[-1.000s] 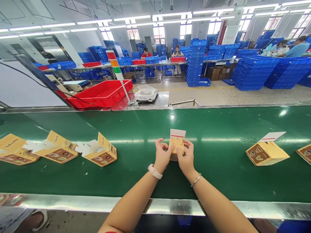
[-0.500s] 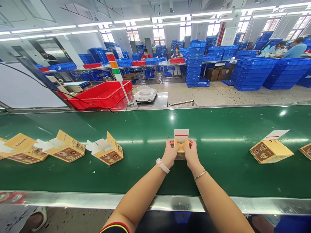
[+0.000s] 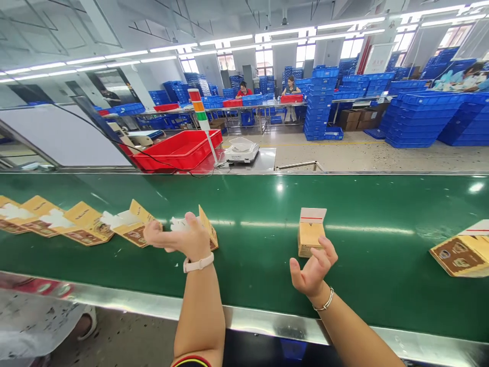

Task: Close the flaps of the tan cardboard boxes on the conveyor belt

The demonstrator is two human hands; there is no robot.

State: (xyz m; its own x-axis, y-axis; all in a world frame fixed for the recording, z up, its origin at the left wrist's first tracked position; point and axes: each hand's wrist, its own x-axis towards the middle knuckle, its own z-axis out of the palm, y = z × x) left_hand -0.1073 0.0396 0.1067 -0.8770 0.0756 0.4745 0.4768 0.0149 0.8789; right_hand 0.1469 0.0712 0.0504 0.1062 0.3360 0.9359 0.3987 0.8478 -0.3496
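Note:
A small yellow carton [image 3: 310, 236] with its white flap up stands alone on the green conveyor belt [image 3: 374, 204]. My right hand [image 3: 313, 267] hovers just in front of it, palm up, fingers apart, holding nothing. My left hand [image 3: 179, 238] reaches left over the belt, fingers spread, right in front of an open yellow carton [image 3: 206, 232] lying on its side; I cannot tell whether it touches it. Several more open cartons [image 3: 84, 228] lie in a row to the left.
Another carton [image 3: 460, 252] lies at the belt's right edge. Behind the belt are a red tray [image 3: 179, 150], a scale [image 3: 241, 150] and a signal-light pole [image 3: 200, 114]. Stacks of blue crates [image 3: 412, 117] fill the hall, with seated workers at far tables. A steel rim [image 3: 267, 318] edges the belt near me.
Both hands let go of the small carton, which now stands free. My left hand swung left to the nearest lying carton; my right hand dropped back, open. The view shifted left.

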